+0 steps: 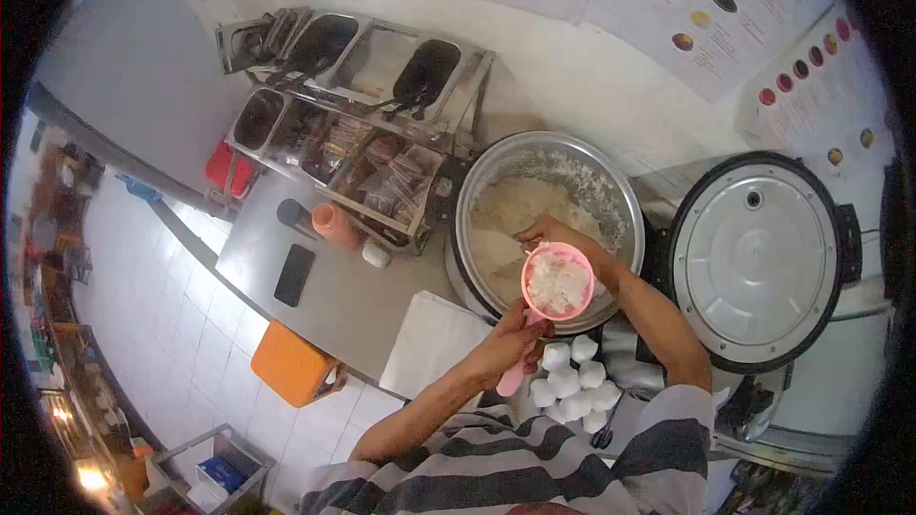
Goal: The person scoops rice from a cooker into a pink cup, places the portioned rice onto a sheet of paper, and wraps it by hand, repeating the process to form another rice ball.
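A pink cup with a handle (pixel 558 281), filled with white rice, is held over the near rim of a large round cooker (pixel 465 229). My left hand (pixel 508 343) is wrapped round the cup's pink handle. Inside the cooker, rice (pixel 534 193) covers the bottom and clings to the far wall. My right hand (pixel 549 232) is above the rice, behind the cup, its fingers closed on a pale flat paddle (pixel 494 251). Several white rounded pieces (pixel 565 381) lie just below the cooker, near my left hand.
The cooker's open lid (pixel 754 262) stands at the right. Metal trays with packets (pixel 401 181) are at the back left. A phone (pixel 294 275), an orange-pink cup (pixel 334 225) and white paper (pixel 434 343) lie on the counter. An orange stool (pixel 291 362) stands below.
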`<action>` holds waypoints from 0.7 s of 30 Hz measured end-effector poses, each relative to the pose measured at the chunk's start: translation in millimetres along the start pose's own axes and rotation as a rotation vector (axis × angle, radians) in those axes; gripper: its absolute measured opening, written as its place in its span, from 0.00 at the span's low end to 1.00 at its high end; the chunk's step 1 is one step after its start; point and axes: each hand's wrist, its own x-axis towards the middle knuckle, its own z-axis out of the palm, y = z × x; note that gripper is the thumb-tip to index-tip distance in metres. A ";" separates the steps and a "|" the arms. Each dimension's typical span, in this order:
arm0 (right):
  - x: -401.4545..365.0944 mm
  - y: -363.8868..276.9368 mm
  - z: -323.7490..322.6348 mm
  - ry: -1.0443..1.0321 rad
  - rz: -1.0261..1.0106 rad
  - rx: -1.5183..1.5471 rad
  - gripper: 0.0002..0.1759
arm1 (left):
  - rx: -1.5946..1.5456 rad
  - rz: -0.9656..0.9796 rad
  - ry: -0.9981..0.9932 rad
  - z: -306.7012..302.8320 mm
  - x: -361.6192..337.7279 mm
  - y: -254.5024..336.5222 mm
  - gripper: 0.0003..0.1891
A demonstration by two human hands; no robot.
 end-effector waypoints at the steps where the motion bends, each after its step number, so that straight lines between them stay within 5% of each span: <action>1: -3.4 -1.7 0.1 0.000 -0.005 0.005 0.11 | 0.005 -0.002 0.000 0.8 -0.9 -1.3 0.23; 9: -29.4 -6.2 8.6 0.046 -0.066 0.158 0.10 | 0.054 0.003 0.056 4.9 -6.0 -0.9 0.19; 14: -38.5 -39.9 -9.6 -0.062 -0.043 -0.219 0.09 | 0.082 0.043 0.137 4.5 -21.2 11.9 0.17; 16: -54.6 -85.0 -11.9 -0.049 0.191 0.332 0.09 | 0.075 0.097 0.190 -7.3 -30.0 19.7 0.18; 21: -90.4 -129.3 -38.6 0.313 0.188 0.355 0.11 | 0.053 0.258 0.226 -31.3 -39.0 37.7 0.24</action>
